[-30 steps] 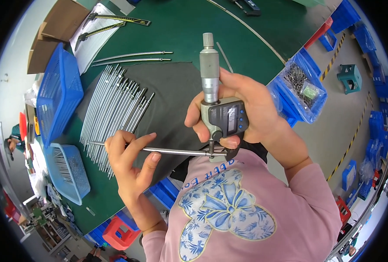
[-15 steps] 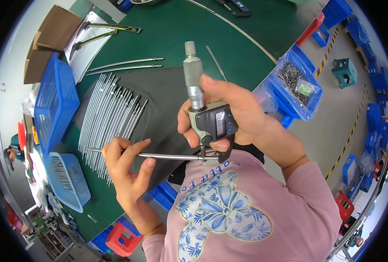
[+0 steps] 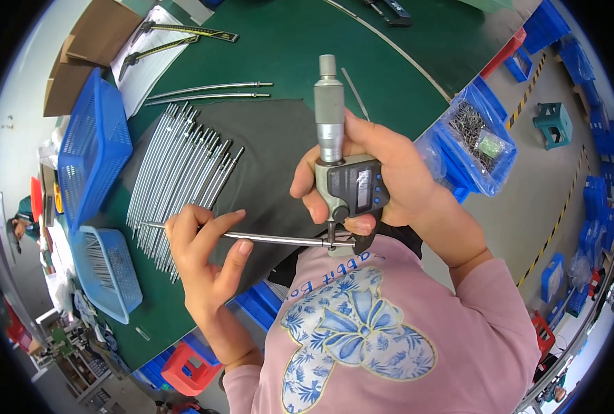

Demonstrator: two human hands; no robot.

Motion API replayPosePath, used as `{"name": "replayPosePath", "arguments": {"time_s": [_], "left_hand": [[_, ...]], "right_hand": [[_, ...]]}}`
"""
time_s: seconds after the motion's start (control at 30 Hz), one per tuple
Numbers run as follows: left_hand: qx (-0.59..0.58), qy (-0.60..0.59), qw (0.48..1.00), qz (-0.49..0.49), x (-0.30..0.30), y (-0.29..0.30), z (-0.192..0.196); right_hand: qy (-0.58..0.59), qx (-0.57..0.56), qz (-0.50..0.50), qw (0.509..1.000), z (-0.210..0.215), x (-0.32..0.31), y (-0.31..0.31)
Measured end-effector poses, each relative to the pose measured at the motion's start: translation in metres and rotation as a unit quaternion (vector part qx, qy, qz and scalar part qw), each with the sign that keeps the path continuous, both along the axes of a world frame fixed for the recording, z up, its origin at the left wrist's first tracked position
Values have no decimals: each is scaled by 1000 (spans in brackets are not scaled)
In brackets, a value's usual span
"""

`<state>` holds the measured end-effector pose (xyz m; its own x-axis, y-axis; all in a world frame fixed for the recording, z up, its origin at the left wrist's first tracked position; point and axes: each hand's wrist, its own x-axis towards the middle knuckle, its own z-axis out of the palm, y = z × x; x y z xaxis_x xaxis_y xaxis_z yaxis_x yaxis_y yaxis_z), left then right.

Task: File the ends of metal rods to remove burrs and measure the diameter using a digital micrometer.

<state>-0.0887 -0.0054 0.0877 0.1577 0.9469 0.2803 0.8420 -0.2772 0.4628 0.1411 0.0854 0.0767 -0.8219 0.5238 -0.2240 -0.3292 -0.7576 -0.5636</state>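
Note:
In my right hand [image 3: 403, 165] I grip a digital micrometer [image 3: 354, 186], its grey thimble pointing up and away and its small screen facing me. My left hand [image 3: 210, 255] holds a thin metal rod [image 3: 279, 240] between its fingers, roughly level. The rod's right end lies in the micrometer's jaws; whether both faces touch it I cannot tell. Left of the micrometer, many similar metal rods [image 3: 176, 162] lie side by side in a fanned row on a dark cloth [image 3: 265, 138]. Two more rods [image 3: 210, 90] rest apart, beyond the row.
Two calipers [image 3: 189, 31] lie on paper at the far left. A dark blue basket [image 3: 100, 138] and a light blue basket [image 3: 124, 276] holding rods stand left. To the right, a blue bin [image 3: 503, 165] holds small metal parts. A green stool [image 3: 552, 124] stands on the floor.
The micrometer and my right hand appear slightly farther right. The rod's end now sits farther through the jaws. The whole view has shifted a little.

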Motion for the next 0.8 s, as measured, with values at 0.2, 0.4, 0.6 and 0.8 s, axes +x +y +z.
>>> {"name": "replayPosePath", "arguments": {"time_s": [0.2,0.4,0.6,0.8], "left_hand": [[0,1,1000,-2,-2,-1,-2],[0,-1,1000,-3,-2,-1,-2],[1,0,1000,0,-1,-2,-3],[29,18,999,-11,2,4,-4]], "right_hand": [[-16,-22,-18,999,4,-2,-1],[-38,-10,-15,999,5,-2,-1],[-8,-16,-13,1000,0,0,-1],[-94,134,-49,985,17,9,-1]]}}
